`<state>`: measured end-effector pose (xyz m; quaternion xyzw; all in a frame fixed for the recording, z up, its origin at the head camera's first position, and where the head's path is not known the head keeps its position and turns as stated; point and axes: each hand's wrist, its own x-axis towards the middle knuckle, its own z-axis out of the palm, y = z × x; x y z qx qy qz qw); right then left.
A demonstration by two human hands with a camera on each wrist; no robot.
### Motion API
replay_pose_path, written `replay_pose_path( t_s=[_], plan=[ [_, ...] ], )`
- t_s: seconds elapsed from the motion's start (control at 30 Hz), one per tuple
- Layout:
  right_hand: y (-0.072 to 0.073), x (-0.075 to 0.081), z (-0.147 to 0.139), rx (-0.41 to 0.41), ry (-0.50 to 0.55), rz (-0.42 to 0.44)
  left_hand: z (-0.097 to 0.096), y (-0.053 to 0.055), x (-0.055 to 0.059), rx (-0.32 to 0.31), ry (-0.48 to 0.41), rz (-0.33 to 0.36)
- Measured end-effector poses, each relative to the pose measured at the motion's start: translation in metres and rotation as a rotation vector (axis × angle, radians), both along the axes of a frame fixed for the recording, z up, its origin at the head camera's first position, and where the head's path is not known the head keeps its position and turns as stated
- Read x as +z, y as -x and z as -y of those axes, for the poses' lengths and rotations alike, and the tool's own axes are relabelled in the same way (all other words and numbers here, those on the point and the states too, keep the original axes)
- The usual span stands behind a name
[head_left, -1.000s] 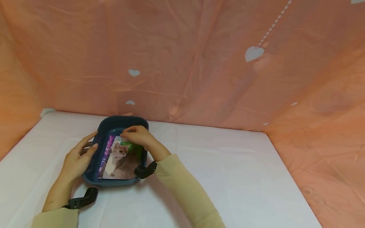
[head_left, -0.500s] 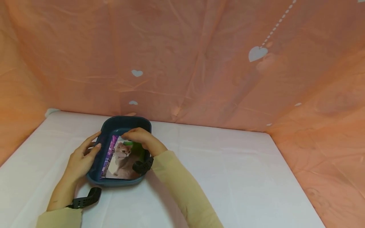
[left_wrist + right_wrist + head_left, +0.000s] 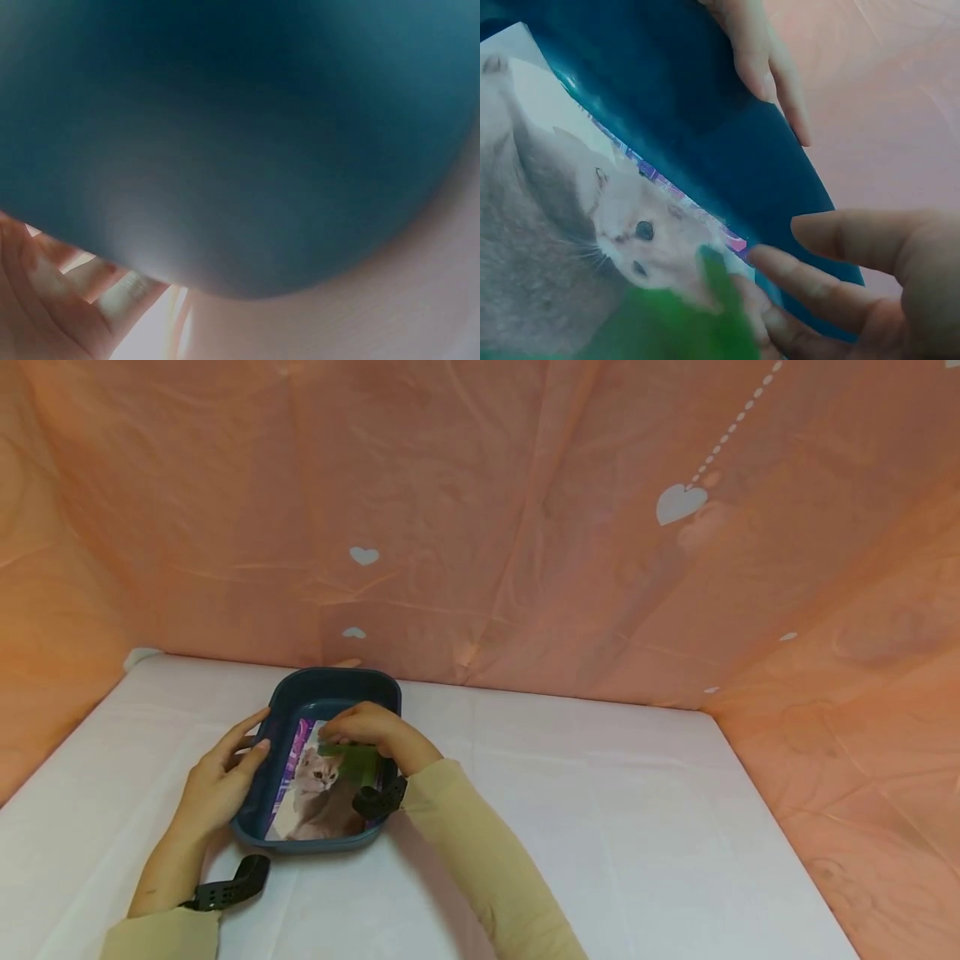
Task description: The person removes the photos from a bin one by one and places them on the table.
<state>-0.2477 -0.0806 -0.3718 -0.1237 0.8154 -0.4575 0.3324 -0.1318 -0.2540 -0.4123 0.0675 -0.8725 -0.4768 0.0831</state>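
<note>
A dark blue plastic tray (image 3: 258,814) holds a cat picture (image 3: 322,814). Along its left edge shows a purple patterned strip (image 3: 298,746) from beneath. My left hand (image 3: 217,785) rests against the tray's left side, fingers spread and fairly straight, the thumb at the rim. In the left wrist view the tray's wall (image 3: 225,187) covers most of the frame, with the hand's fingers (image 3: 94,277) beyond it. My right hand (image 3: 375,731) reaches over the right rim, its fingertips at the picture's far edge. In the right wrist view its fingers (image 3: 817,292) are apart, beside a blurred green area (image 3: 682,322).
The tray stands on a white-covered table (image 3: 600,827), toward the back left. An orange curtain (image 3: 480,527) with white hearts hangs behind and at both sides. Each wrist wears a black strapped device (image 3: 232,885).
The cat picture has slid slightly toward the near side of the tray, with the right fingers bending down at its far edge. The left hand stays at the tray's side. The head view has shifted a little.
</note>
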Motion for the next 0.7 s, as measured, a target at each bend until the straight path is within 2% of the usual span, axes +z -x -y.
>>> replay_pose_path(
  t_s=[0.17, 0.23, 0.57, 0.7],
  plan=[
    [-0.0004, 0.0, -0.0009, 0.042, 0.015, -0.058, 0.0007, 0.0016, 0.0011, -0.005, 0.007, -0.005],
    [-0.0008, 0.0, -0.0014, 0.052, 0.053, -0.059, 0.001, 0.0012, 0.0011, -0.008, 0.014, 0.003],
    [-0.0024, 0.0018, -0.0061, 0.03, 0.341, 0.051, 0.0055, -0.0007, 0.0008, -0.002, 0.026, 0.006],
    [-0.0033, 0.0028, -0.0085, 0.005, 0.412, 0.102, 0.0075, -0.002, -0.0021, -0.004, 0.029, -0.016]
  ],
)
